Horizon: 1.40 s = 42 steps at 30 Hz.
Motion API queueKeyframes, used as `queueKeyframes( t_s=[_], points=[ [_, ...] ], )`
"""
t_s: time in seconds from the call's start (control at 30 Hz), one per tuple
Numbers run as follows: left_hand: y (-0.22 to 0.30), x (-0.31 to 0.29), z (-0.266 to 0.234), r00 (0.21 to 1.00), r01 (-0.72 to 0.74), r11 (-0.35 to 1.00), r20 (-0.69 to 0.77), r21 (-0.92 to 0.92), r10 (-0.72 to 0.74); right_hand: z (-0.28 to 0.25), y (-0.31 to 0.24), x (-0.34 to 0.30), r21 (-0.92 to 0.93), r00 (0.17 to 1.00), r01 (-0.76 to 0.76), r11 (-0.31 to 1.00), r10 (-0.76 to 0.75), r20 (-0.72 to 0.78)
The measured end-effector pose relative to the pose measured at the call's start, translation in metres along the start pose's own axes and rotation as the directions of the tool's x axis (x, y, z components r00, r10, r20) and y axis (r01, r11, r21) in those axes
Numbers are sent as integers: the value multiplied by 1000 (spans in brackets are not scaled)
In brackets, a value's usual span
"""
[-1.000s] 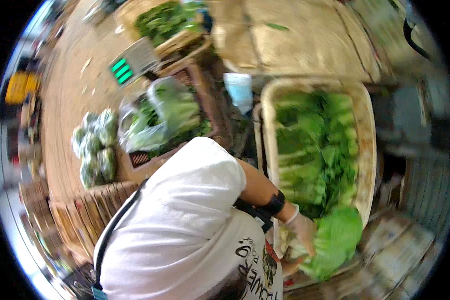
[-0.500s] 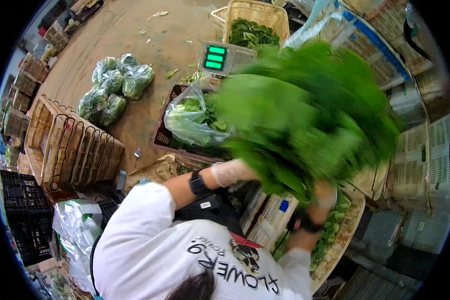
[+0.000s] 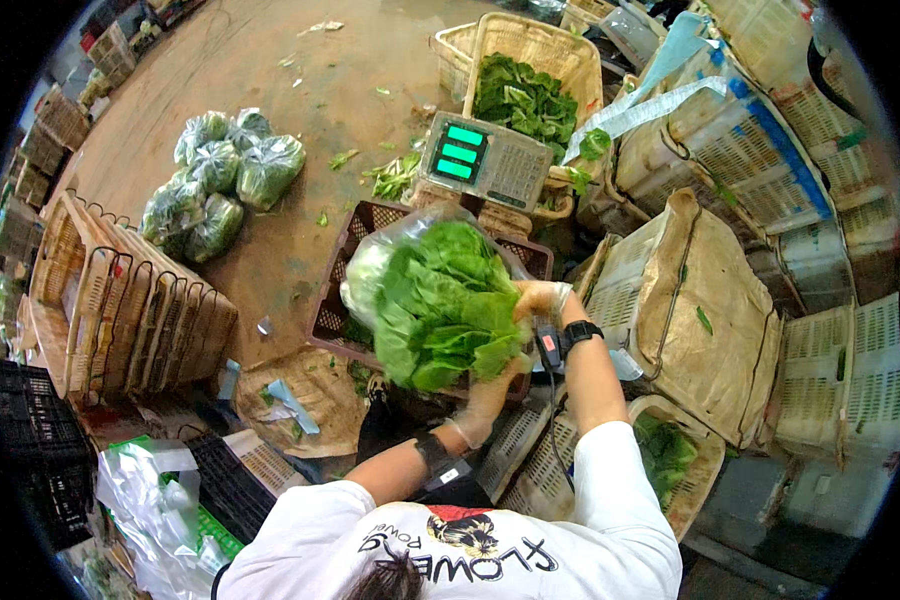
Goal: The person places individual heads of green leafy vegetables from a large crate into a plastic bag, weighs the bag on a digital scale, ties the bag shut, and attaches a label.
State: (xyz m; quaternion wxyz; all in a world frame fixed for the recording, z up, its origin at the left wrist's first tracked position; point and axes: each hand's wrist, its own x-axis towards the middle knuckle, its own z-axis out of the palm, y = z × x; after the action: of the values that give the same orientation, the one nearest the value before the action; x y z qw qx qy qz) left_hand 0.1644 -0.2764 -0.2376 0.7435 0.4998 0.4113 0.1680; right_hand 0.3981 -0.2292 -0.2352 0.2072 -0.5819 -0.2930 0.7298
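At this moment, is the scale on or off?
On: the display of the scale glows with three rows of green.

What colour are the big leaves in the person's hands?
The leaves are bright green, seen best in the head view.

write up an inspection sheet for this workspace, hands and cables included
Surface: brown floor, leaf scraps scattered on it.
Things in hand: leafy greens above a maroon crate, overlapping a clear bag; whether inside it, unclear.
Clutter: crumpled plastic at lower left; filled bags on the floor.
Hands: right hand grips the greens; left hand against their lower edge, fingers partly hidden.
Cables: black cable running down from beside the right wrist.
Surroundings: stacked crates at left; scale with lit green display.
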Motion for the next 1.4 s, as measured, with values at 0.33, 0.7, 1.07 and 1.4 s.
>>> queueKeyframes(
  t_s=[0.33, 0.7, 1.07, 1.4],
  points=[
    [-23, 97, -11, 870, 473, 787, 65, -397, -489, 13, 73, 55, -109, 709, -8, 994, -71, -702],
    [-36, 120, -7, 877, 402, 762, -26, -508, -480, 51, 101, 51, -68, 357, -414, 908, 93, -930],
    [-22, 128, -14, 894, 408, 729, 81, -549, -440, 12, 126, 116, -536, 782, -461, 707, 38, -622],
    [-4, 133, -7, 868, 458, 644, 153, -613, -472, 123, 116, 26, 429, 430, 903, -20, 37, -902]
  ],
)
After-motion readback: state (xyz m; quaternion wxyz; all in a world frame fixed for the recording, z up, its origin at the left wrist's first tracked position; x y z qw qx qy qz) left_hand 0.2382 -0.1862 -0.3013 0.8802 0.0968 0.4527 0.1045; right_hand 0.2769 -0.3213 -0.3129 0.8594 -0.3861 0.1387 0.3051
